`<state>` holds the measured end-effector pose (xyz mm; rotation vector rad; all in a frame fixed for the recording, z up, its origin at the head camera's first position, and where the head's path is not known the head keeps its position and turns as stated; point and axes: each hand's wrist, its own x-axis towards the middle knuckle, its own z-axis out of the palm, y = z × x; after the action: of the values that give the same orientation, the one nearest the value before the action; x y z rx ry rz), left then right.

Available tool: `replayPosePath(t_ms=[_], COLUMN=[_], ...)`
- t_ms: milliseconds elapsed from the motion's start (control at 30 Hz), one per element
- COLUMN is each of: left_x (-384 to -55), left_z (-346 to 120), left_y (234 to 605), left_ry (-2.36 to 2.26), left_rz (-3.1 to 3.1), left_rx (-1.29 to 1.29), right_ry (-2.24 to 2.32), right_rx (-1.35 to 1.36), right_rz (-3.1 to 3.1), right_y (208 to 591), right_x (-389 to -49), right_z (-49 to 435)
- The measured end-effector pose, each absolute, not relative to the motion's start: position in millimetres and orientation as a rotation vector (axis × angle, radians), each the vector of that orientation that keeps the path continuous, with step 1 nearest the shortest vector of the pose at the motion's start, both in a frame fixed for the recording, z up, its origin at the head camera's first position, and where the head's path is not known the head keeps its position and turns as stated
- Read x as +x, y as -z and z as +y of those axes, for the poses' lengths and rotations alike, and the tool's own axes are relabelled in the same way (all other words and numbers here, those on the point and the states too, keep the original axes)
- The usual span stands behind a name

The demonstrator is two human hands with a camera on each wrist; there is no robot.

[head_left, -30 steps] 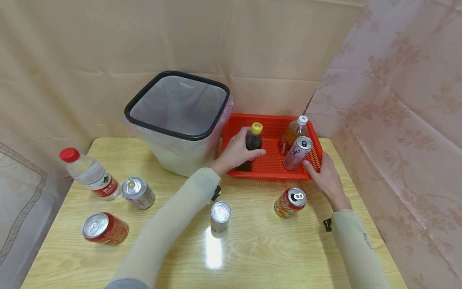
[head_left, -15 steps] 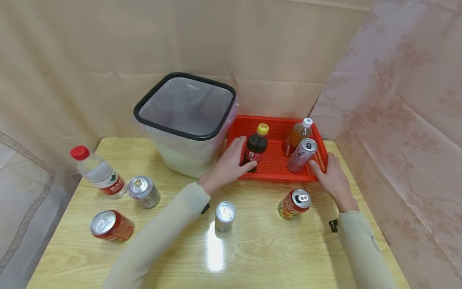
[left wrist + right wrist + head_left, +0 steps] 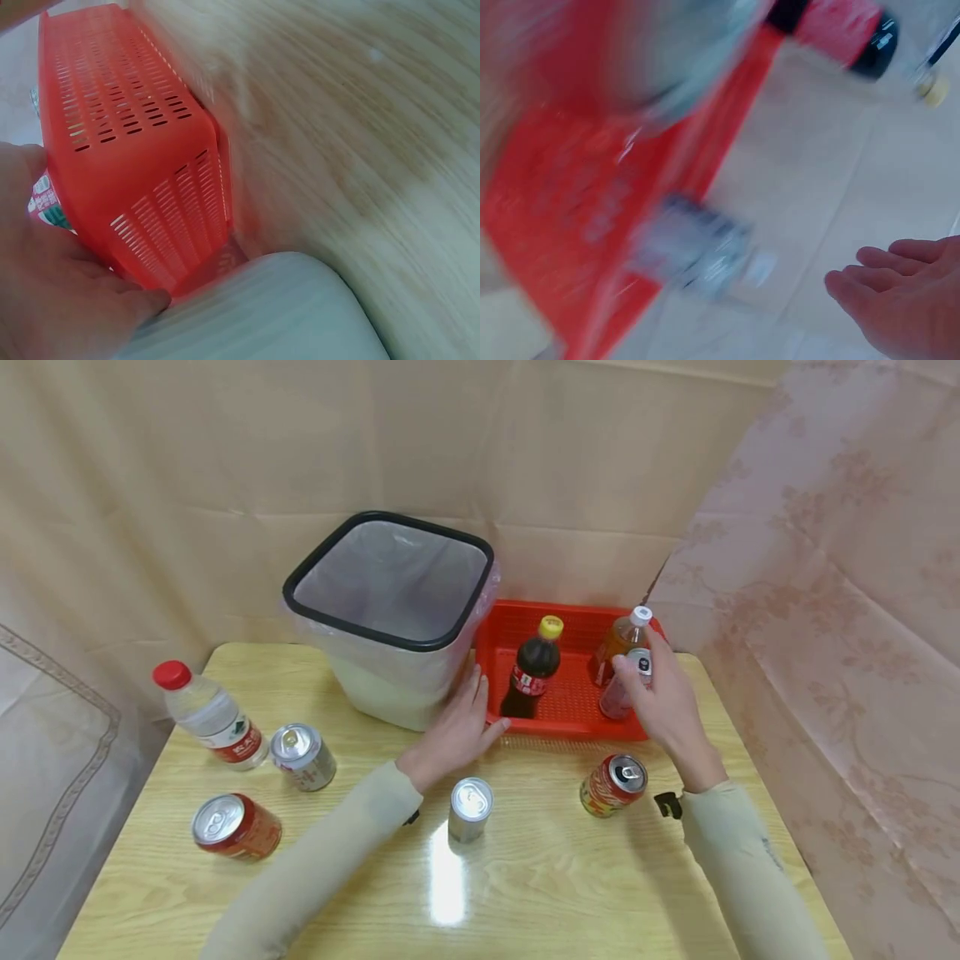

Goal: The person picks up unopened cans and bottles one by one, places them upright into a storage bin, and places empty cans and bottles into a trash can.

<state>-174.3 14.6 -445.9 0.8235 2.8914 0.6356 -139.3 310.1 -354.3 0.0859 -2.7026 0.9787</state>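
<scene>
A red plastic basket holds a dark cola bottle with a yellow cap, an amber drink bottle with a white cap and a pink can. My left hand lies at the basket's front left corner, fingers extended along its left side. In the left wrist view, that hand touches the basket corner. My right hand is over the basket's right end, in front of the amber bottle and partly covering the pink can. The blurred right wrist view shows this hand with loose fingers, apart from the bottles.
Left of the basket stands a lined trash bin with a black rim. On the table are a red-capped water bottle, a silver-topped white can, a red can, a small silver can and a red-yellow can.
My left hand has let go of the cola bottle, which stays in the basket, and drawn back to the corner. My right hand has lifted off the right rim and moved inward over the pink can.
</scene>
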Motion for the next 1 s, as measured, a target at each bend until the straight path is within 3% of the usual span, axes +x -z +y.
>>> replayPosePath(t_ms=[200, 467, 1000], left_x=[-172.3, -172.4, -173.1], left_z=[13.6, 14.8, 15.5], left_y=[449.8, 451.2, 450.6], left_ry=[-0.635, -0.646, -0.632], left_rz=[2.906, 2.948, 2.927], left_rx=[0.839, 0.889, 0.857], right_ry=[-1.246, -1.382, -1.184], right_rx=[0.01, -0.164, -0.062], right_rz=[-2.744, -2.679, -2.682], right_y=[341.4, 372.5, 392.9], right_x=[-149.3, -178.2, -186.9], right_z=[262.0, 220.5, 198.8])
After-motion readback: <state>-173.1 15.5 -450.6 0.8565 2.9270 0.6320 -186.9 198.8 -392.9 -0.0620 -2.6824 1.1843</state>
